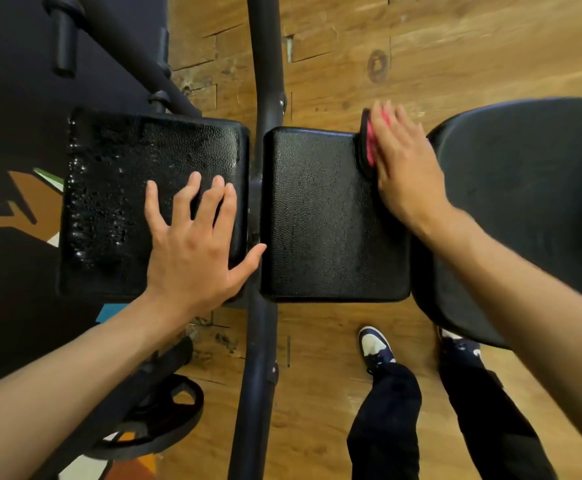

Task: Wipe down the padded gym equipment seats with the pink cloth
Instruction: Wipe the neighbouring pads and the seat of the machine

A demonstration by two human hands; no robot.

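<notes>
**Hands on two black pads, pink cloth at the far right edge**

Padding fills the middle of the head view: two black textured pads sit side by side on a dark frame, split by a dark tube [263,98] running from twelve o'clock to six o'clock.

Left pad [109,188], at nine o'clock from centre, glistens with droplets along its left half. On its right part lies the left hand [192,244], palm down, fingers straight and spread toward twelve o'clock, thumb stretched toward the gap between the pads. Its grip is open, holding nothing, simply resting flat on the pad.

Right pad [327,216], just past centre toward three o'clock, looks matte and evenly textured.

At its upper right corner, about two o'clock, the right hand [407,168] presses the pink cloth [370,147] against the pad's side edge. Fingers lie fairly straight over the cloth, so the grip reads as an open, pressing hand; the fingertips are motion-blurred. Only a strip of pink shows beside a dark rim under the fingers.

Farther toward three o'clock, a large rounded black seat [531,188] fills the right side, partly under the right forearm.

Below, toward five o'clock, dark trousers and a navy-and-white shoe [374,348] stand on the wooden floor [455,46]. At seven o'clock a black weight plate [165,420] lies on the floor.
</notes>
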